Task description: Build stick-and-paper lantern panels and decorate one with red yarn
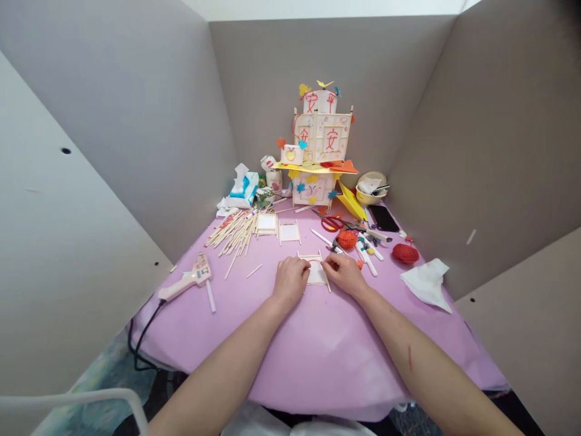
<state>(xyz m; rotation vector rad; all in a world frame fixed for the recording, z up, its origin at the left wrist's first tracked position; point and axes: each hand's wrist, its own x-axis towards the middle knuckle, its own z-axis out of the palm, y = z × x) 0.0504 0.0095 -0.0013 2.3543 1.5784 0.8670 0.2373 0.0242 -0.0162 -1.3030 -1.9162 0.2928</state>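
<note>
A small white panel framed with thin wooden sticks [318, 276] lies flat on the purple-covered table [313, 339]. Over its upper part runs a short length of red yarn [315, 261], spanning from one hand to the other. My left hand [290, 280] rests at the panel's left edge, fingertips pinched at one end of the yarn. From the right, my right hand [345, 274] pinches the other end, its fingers partly hidden by the hand itself. Just beyond the right hand sits an orange-red yarn ball [347, 240].
Behind stands a tall decorated paper-and-stick lantern [314, 188]. Loose sticks [238, 233] and more framed panels [289, 232] lie left of it. A glue gun [188, 280] is far left; red scissors [332, 224], a phone [384, 218], a red yarn ball [405, 254] and tissue [426, 283] are right.
</note>
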